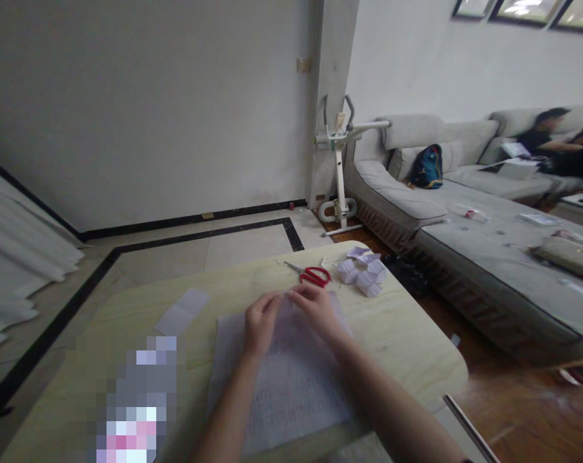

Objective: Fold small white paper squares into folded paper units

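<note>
We find the large sheet (295, 386) along the table's (411, 341) near edge, under both forearms. Left hand (261, 321) and right hand (317, 308) bring bent fingertips together at its far edge; blur prevents us from confirming what they pinch. We judge that a forearm dragging sideways could crease or shift the sheet. Red-handled scissors (315, 276) lie just beyond the right hand; a careless knuckle could push them towards the far edge, or jostle the folded papers (366, 273) near the far right corner.

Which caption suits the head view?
Bare left hand and right hand meet over a white paper sheet, near red-handled metal scissors.
</note>
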`<state>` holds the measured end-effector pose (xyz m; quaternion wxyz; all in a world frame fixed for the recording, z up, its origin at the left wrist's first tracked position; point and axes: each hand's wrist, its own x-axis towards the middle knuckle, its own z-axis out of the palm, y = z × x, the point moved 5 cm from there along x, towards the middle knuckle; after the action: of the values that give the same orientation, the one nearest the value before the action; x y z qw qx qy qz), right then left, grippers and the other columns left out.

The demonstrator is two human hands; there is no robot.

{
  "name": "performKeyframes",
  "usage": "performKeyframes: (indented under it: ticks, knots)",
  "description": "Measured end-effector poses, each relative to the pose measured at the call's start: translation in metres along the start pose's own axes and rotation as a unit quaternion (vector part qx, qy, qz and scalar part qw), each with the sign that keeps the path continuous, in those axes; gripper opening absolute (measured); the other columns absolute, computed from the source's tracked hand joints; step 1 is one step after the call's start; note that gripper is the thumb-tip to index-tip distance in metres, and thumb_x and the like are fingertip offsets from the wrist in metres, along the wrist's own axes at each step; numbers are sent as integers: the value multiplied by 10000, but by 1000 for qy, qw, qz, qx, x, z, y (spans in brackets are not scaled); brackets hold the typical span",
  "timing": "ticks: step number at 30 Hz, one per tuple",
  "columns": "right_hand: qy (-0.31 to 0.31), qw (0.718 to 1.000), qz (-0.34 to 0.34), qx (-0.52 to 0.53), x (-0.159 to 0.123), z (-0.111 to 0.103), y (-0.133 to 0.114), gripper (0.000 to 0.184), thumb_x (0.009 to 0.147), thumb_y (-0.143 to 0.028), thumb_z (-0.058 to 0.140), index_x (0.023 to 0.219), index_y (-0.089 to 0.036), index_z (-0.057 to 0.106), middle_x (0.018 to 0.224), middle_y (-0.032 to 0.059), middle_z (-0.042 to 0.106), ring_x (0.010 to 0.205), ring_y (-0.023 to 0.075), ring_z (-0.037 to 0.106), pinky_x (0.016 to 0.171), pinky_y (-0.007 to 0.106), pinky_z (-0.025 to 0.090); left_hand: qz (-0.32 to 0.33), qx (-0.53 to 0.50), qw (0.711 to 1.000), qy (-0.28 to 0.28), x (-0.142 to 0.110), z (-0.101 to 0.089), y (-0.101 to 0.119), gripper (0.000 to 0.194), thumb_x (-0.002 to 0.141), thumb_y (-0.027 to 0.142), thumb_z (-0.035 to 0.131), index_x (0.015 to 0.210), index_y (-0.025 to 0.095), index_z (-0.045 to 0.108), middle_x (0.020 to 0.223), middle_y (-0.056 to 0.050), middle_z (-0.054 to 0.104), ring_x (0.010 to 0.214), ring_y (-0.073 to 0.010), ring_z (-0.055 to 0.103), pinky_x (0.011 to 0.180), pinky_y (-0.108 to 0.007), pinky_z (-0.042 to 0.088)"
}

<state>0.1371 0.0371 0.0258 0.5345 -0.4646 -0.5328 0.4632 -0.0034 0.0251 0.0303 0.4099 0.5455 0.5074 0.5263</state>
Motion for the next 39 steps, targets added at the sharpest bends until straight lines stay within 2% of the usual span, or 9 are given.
performKeyframes:
  ticks: [12,27,39]
  knots:
    - [-9,1000,-26,5,1,1,2,176,739,-347,648,711,-174,626,659,10,597,610,132,540,569,243,416,0,5,1000,5,1,0,-4,247,791,345,575,839,134,693,825,-51,700,800,-185,614,744,-258,456]
    - [-1,1000,-15,-27,0,0,1,165,745,-332,625,712,-171,637,669,17,613,623,141,550,581,249,421,13,8,1000,2,1,1,0,254,780,352,578,833,134,697,821,-60,698,810,-189,622,763,-273,467]
    - [1,999,-16,-33,-2,-1,3,216,750,-366,612,669,-168,582,627,-5,547,605,127,503,572,240,396,10,34,999,7,-1,0,4,278,770,380,565,733,128,678,682,-20,643,664,-150,559,611,-220,433]
